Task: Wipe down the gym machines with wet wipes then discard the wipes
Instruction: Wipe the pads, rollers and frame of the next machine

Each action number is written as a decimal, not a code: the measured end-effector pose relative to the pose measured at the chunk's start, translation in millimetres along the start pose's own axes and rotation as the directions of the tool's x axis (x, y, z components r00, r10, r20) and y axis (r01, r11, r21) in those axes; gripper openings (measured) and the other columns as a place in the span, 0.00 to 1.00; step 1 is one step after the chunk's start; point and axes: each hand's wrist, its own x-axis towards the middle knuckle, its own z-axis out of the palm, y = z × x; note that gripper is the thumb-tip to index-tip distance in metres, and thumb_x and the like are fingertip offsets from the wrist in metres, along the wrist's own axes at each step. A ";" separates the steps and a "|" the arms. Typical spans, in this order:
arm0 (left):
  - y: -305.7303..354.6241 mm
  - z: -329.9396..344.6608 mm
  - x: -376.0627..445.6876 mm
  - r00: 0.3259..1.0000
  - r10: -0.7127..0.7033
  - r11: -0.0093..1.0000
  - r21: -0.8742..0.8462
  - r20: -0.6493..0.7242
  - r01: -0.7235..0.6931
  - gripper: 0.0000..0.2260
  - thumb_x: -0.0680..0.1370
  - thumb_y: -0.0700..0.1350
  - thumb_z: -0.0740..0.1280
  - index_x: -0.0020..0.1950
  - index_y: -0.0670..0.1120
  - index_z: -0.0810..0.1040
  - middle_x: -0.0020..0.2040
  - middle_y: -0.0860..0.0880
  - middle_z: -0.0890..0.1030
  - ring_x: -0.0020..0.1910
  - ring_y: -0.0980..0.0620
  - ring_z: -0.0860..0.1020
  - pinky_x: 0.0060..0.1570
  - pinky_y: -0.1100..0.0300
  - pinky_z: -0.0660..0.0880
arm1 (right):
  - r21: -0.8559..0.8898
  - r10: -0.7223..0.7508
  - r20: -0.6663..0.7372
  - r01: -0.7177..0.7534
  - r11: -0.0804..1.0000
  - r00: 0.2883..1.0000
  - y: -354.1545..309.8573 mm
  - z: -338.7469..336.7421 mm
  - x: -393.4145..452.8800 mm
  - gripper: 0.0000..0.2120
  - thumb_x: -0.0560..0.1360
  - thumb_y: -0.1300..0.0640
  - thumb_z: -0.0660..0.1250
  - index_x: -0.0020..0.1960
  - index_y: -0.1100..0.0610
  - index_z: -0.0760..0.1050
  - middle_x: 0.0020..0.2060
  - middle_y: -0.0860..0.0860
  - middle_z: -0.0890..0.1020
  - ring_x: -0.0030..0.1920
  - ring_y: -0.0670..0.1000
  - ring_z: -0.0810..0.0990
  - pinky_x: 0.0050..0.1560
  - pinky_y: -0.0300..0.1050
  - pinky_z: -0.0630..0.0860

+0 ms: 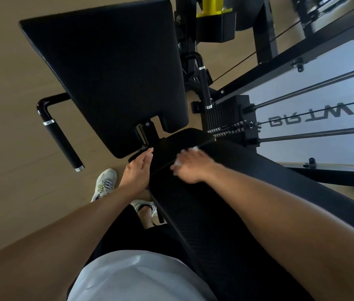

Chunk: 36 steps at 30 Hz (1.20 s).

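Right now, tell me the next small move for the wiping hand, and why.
Probably sweep the right hand with the wipe down the long black pad toward the body. The hand is pressing the wipe at the pad's far end, blurred in mid-stroke, and the pad's length lies below it. The left hand rests on the pad's edge.

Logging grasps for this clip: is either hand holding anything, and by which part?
The right hand presses a white wipe flat under its fingers onto the seat pad. The left hand rests open on the pad's edge.
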 end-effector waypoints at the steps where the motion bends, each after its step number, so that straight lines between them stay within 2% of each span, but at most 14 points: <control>1: -2.2 0.5 0.5 1.000 -0.007 1.000 -0.001 -0.004 0.007 0.21 0.85 0.58 0.51 0.76 0.57 0.68 0.72 0.52 0.75 0.67 0.55 0.74 0.60 0.63 0.64 | -0.025 -0.091 0.009 0.091 0.996 0.996 -31.4 6.4 -3.9 0.27 0.85 0.42 0.50 0.81 0.49 0.58 0.81 0.57 0.56 0.81 0.61 0.51 0.79 0.60 0.50; 5: -9.3 -6.6 2.5 1.000 -0.026 1.000 -0.005 -0.012 0.026 0.21 0.85 0.58 0.51 0.76 0.58 0.69 0.73 0.52 0.74 0.73 0.51 0.70 0.62 0.63 0.65 | 0.029 -0.079 0.063 0.077 0.997 0.995 -91.5 18.6 -11.1 0.33 0.84 0.44 0.51 0.83 0.57 0.45 0.83 0.56 0.47 0.82 0.57 0.42 0.80 0.56 0.42; 8: -9.6 -14.9 0.0 1.000 -0.009 0.999 0.036 -0.008 0.009 0.22 0.85 0.59 0.50 0.76 0.57 0.69 0.74 0.52 0.73 0.73 0.49 0.71 0.63 0.57 0.68 | -0.072 -0.176 0.044 0.179 0.981 0.983 -53.3 6.2 -15.4 0.27 0.85 0.44 0.50 0.82 0.52 0.56 0.82 0.57 0.53 0.81 0.59 0.49 0.80 0.59 0.49; 9: -9.4 -17.8 -1.5 1.000 -0.004 0.999 0.045 -0.003 0.004 0.22 0.85 0.59 0.50 0.77 0.57 0.68 0.74 0.51 0.73 0.73 0.48 0.71 0.64 0.55 0.69 | -0.097 -0.148 0.025 0.150 0.984 0.989 -30.4 2.6 -13.9 0.25 0.85 0.43 0.51 0.79 0.49 0.62 0.81 0.58 0.56 0.80 0.61 0.54 0.78 0.61 0.54; 11: -11.0 -22.1 -3.7 1.000 0.006 0.999 0.033 0.013 -0.007 0.22 0.85 0.59 0.49 0.77 0.56 0.68 0.74 0.51 0.73 0.74 0.48 0.70 0.67 0.53 0.69 | -0.056 0.075 -0.023 -0.076 0.996 0.997 28.1 2.3 -11.1 0.26 0.83 0.40 0.51 0.78 0.47 0.63 0.80 0.57 0.59 0.79 0.62 0.57 0.76 0.63 0.58; 13: -12.5 -26.2 -6.1 1.000 0.012 1.000 0.021 0.017 -0.013 0.22 0.85 0.59 0.49 0.77 0.56 0.68 0.74 0.51 0.73 0.74 0.49 0.69 0.69 0.52 0.68 | 0.067 0.296 -0.019 -0.295 0.953 0.955 79.3 4.0 -12.5 0.31 0.84 0.39 0.48 0.83 0.51 0.51 0.82 0.56 0.50 0.82 0.59 0.48 0.80 0.60 0.50; 15: -14.0 -29.1 -8.4 1.000 0.005 1.000 0.022 0.014 -0.006 0.22 0.85 0.59 0.50 0.77 0.56 0.68 0.75 0.53 0.72 0.75 0.50 0.69 0.70 0.53 0.67 | 0.115 0.372 0.000 -0.370 0.922 0.928 87.5 3.9 -12.7 0.33 0.85 0.40 0.46 0.83 0.54 0.45 0.83 0.54 0.45 0.82 0.56 0.43 0.80 0.58 0.43; 16: -14.1 -30.1 -10.2 1.000 -0.001 1.000 0.022 0.010 0.001 0.21 0.85 0.58 0.50 0.77 0.56 0.69 0.74 0.53 0.72 0.74 0.51 0.69 0.71 0.54 0.67 | 0.107 0.352 -0.027 -0.348 0.932 0.936 73.5 2.6 -12.8 0.33 0.84 0.40 0.48 0.83 0.54 0.47 0.83 0.55 0.47 0.82 0.58 0.45 0.80 0.59 0.45; 18: -13.4 -30.6 -13.6 1.000 -0.015 0.999 0.039 0.000 0.015 0.21 0.86 0.57 0.51 0.76 0.55 0.69 0.74 0.54 0.73 0.74 0.51 0.70 0.70 0.56 0.66 | 0.035 0.168 -0.047 -0.166 0.985 0.985 19.8 2.6 -13.2 0.29 0.84 0.40 0.50 0.82 0.49 0.55 0.82 0.57 0.51 0.81 0.61 0.49 0.79 0.61 0.50; 20: -13.3 -31.6 -16.1 1.000 -0.018 0.998 0.053 -0.003 0.018 0.21 0.86 0.57 0.51 0.76 0.56 0.69 0.74 0.53 0.73 0.73 0.50 0.70 0.69 0.56 0.66 | 0.033 0.010 -0.003 -0.010 0.999 1.000 -44.1 15.5 -15.8 0.29 0.85 0.41 0.48 0.83 0.49 0.52 0.83 0.56 0.47 0.82 0.60 0.45 0.80 0.61 0.46; 22: -13.3 -34.9 -19.2 1.000 -0.028 0.998 0.064 -0.007 0.029 0.21 0.86 0.58 0.50 0.76 0.57 0.69 0.74 0.53 0.73 0.73 0.50 0.71 0.68 0.55 0.67 | 0.036 0.015 -0.005 -0.015 0.999 1.000 -87.2 29.1 -17.2 0.31 0.85 0.44 0.45 0.83 0.56 0.42 0.83 0.55 0.42 0.82 0.56 0.39 0.80 0.57 0.41; 24: -13.0 -39.5 -22.8 0.999 -0.036 0.998 0.060 -0.003 0.036 0.21 0.85 0.59 0.50 0.76 0.58 0.68 0.74 0.52 0.72 0.73 0.49 0.70 0.68 0.54 0.68 | 0.003 0.035 -0.030 -0.034 0.999 0.999 -100.5 36.9 -18.9 0.32 0.85 0.46 0.45 0.82 0.57 0.38 0.82 0.55 0.41 0.82 0.56 0.38 0.80 0.55 0.40; 30: -11.6 -46.4 -41.0 0.998 0.054 0.997 0.062 0.026 -0.055 0.22 0.85 0.58 0.51 0.77 0.56 0.68 0.75 0.51 0.72 0.74 0.50 0.69 0.69 0.56 0.67 | -0.073 0.111 -0.044 -0.114 0.991 0.993 -116.6 40.4 -48.3 0.30 0.85 0.53 0.46 0.82 0.57 0.36 0.82 0.55 0.39 0.82 0.56 0.39 0.81 0.55 0.41; 36: -7.9 -44.5 -78.5 0.989 0.138 0.990 0.030 -0.060 -0.137 0.22 0.85 0.59 0.51 0.77 0.57 0.68 0.75 0.51 0.72 0.75 0.50 0.69 0.72 0.54 0.66 | -0.120 0.151 -0.087 -0.161 0.980 0.985 -123.7 43.3 -74.4 0.34 0.85 0.54 0.53 0.82 0.57 0.37 0.82 0.55 0.41 0.82 0.57 0.42 0.81 0.55 0.44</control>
